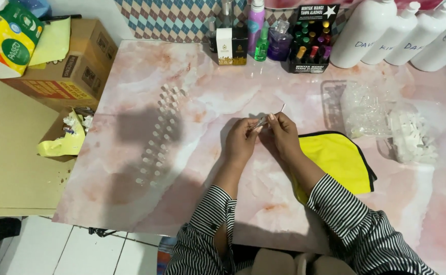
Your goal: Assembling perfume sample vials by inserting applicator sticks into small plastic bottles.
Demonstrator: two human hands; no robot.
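Observation:
My left hand (242, 138) and my right hand (284, 133) meet above the middle of the pink marble table (197, 203). Together they pinch a tiny clear vial (261, 121); a thin white stick (282, 108) pokes up from between the fingertips. To the left, several small clear vials (163, 133) stand in rows on the table. Under my right forearm lies a yellow cloth (341, 158) with a black edge. Both sleeves are black and white striped.
A clear bag of small parts (365, 108) and a pile of white caps (411, 136) lie at the right. Large white bottles (386, 31), a display box of small bottles (310, 39) and perfume bottles (256, 28) line the back. Cardboard boxes (65, 71) stand left.

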